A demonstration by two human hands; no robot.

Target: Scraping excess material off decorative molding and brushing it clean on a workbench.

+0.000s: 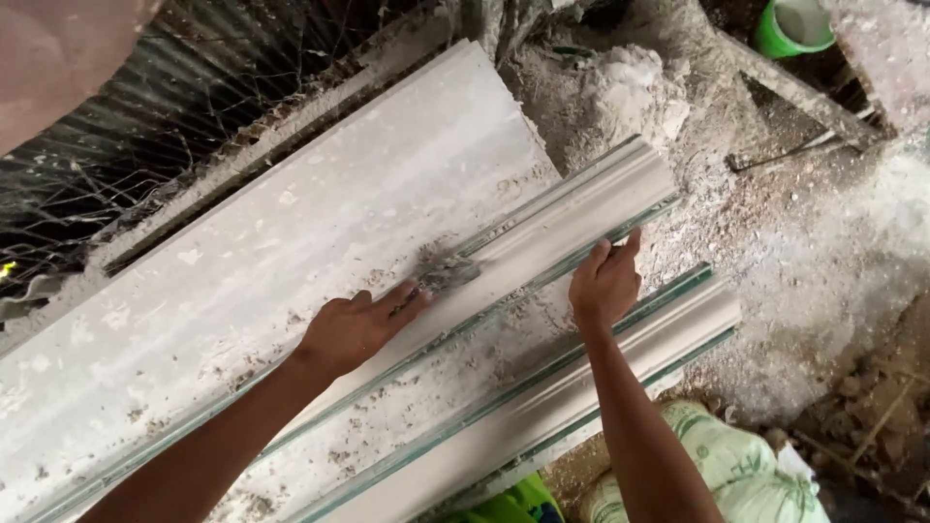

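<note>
Left hand wiping along the upper moulding, right hand steadying its far end.

I see the upper moulding (542, 242) lying on the white slab (291, 252), its long axis running from lower left to upper right. My left hand (354, 329) lies flat against the moulding's middle, fingers pressed together on a grey rag (448, 274) just beyond the fingertips. My right hand (605, 286), nearer the moulding's upper-right end, curls its fingers over the near edge. A second moulding (581, 378) lies parallel, just below the first.
</note>
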